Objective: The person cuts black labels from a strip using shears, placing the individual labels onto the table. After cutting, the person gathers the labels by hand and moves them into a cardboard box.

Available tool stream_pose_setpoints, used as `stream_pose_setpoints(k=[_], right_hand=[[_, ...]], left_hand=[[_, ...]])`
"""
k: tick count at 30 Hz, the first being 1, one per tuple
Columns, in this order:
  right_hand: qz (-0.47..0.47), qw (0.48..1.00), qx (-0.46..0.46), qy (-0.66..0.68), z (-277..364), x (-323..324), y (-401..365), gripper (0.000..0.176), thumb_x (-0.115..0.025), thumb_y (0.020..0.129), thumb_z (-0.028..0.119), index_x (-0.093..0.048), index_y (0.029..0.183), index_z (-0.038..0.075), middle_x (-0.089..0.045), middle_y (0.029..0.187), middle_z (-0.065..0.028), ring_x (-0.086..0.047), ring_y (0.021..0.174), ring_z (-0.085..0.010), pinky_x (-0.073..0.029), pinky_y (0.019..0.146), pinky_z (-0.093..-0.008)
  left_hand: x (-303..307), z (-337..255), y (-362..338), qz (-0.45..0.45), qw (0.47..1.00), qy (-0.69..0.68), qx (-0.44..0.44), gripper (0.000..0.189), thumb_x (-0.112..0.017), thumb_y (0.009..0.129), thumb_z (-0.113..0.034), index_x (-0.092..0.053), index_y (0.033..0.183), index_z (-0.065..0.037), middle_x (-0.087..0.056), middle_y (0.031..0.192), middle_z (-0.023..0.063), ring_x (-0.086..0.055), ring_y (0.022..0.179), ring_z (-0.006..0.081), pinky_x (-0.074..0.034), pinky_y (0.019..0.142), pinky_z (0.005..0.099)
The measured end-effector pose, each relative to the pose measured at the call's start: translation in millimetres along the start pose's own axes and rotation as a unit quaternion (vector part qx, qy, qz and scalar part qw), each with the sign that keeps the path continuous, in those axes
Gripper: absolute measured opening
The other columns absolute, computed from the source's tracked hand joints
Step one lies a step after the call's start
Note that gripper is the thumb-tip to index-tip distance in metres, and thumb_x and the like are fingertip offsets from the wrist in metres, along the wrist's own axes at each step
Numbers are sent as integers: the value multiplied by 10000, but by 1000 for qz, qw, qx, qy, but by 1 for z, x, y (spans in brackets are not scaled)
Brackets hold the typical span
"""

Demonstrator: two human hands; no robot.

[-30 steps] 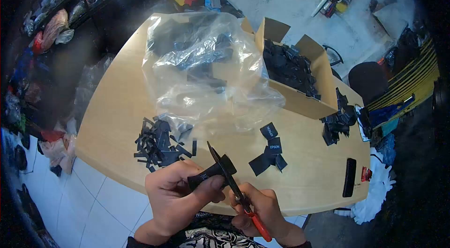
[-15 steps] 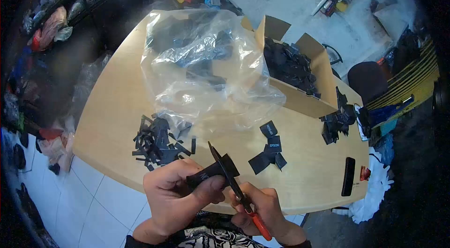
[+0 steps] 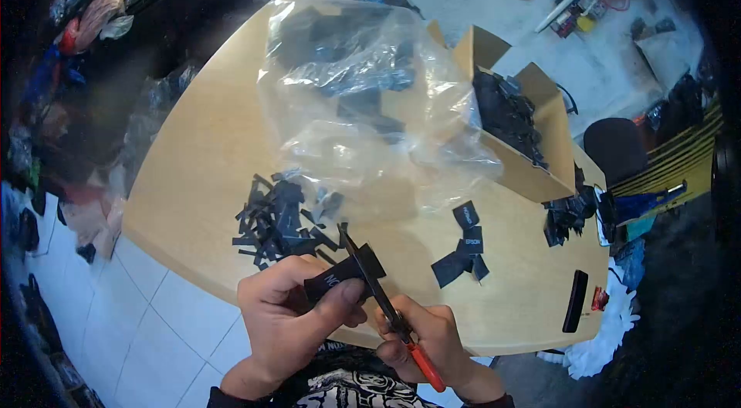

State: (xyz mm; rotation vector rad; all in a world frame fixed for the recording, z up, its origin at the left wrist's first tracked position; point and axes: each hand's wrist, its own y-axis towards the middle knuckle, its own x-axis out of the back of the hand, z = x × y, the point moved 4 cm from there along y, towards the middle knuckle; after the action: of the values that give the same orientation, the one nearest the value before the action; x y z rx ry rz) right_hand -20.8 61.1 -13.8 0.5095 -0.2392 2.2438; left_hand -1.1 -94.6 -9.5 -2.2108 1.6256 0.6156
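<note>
My left hand point(image 3: 297, 323) pinches a black label point(image 3: 330, 282) with white lettering, its thumb pressed on the near side. In my right hand point(image 3: 432, 342) are scissors point(image 3: 417, 358) with red handles. Their dark blades lie across the label's right part, pointing up and left. Whether the blades are fully closed is hard to make out. Just beyond my left hand lies a heap of black offcuts point(image 3: 282, 215), mostly thin strips. Several black labels point(image 3: 467, 242), some reading EPSON, rest on the table to the right of the scissors.
A large clear plastic bag point(image 3: 324, 145) with dark pieces inside covers the table's far middle. Beside it stands an open cardboard box point(image 3: 525, 169) full of black pieces. More black pieces point(image 3: 570, 215) and a dark flat bar point(image 3: 574, 301) lie near the table's right edge.
The view has shifted, so the table and its things appear farther right. My hands keep hold of the label and the scissors, with the label slightly turned and more of its lettering showing.
</note>
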Motion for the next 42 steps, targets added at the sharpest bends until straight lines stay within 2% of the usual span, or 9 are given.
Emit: stream_pose_setpoints(k=[15,21,24,27,30,33,36,38,42], right_hand=[[43,997,-54,-46,-2,-34,38,432,-620,799,443,-529,853,25,-439,494,-45,-473,409,-177,-361,411,-290],[55,995,-65,-56,-7,-37,44,476,-595,796,500,-514,829,32,-425,503,-35,-460,416,-154,-360,411,-285],[9,998,-43,-49,-5,-32,45,508,-590,780,537,-510,835,38,-429,522,-9,-457,433,-116,-356,408,-268],[-1,989,-116,92,-13,-18,35,657,-562,700,671,-476,892,49,-439,571,26,-422,477,-53,-332,427,-210],[-28,973,-117,198,-19,-7,21,743,-522,650,746,-465,903,50,-464,629,16,-424,518,-50,-337,456,-203],[-16,974,-140,178,-20,5,8,774,-501,631,775,-468,907,52,-497,686,3,-447,550,-61,-366,486,-207],[-10,987,-103,125,-25,17,-9,707,-563,691,685,-483,959,36,-526,700,-28,-479,556,-94,-406,510,-222],[-62,990,-121,48,-21,28,-21,794,-585,588,733,-510,901,8,-541,702,-6,-457,591,-65,-381,535,-204],[-152,978,-132,61,-31,57,-59,710,-645,603,662,-541,895,24,-559,711,-6,-490,604,-63,-397,549,-182]], left_hand=[[53,3,10,-77,995,-31,50,74,-639,767,53,-566,766,67,-615,757,113,-611,627,129,-507,541,236],[61,6,15,-83,994,-29,68,74,-642,769,40,-573,786,63,-617,735,104,-610,618,129,-502,538,234],[65,2,20,-96,994,-9,56,76,-623,784,19,-574,822,64,-619,730,108,-605,604,129,-499,535,237],[74,-6,26,-141,990,17,23,97,-583,804,-3,-572,867,70,-619,718,112,-598,591,133,-495,533,238],[80,-15,29,-180,982,59,-17,140,-536,822,-22,-572,907,83,-612,692,115,-584,590,137,-477,544,236],[82,-21,31,-187,977,83,-65,160,-536,834,-46,-578,925,79,-603,676,110,-558,575,138,-451,556,241],[71,-19,31,-181,975,116,-64,162,-540,836,-48,-579,937,73,-600,666,103,-558,572,138,-451,555,238],[57,-15,33,-142,981,111,-66,160,-555,818,-14,-577,951,71,-604,686,97,-559,572,127,-452,540,226],[2,-5,39,-33,976,215,13,254,-596,761,80,-550,1009,49,-610,754,87,-589,606,113,-474,523,201]])
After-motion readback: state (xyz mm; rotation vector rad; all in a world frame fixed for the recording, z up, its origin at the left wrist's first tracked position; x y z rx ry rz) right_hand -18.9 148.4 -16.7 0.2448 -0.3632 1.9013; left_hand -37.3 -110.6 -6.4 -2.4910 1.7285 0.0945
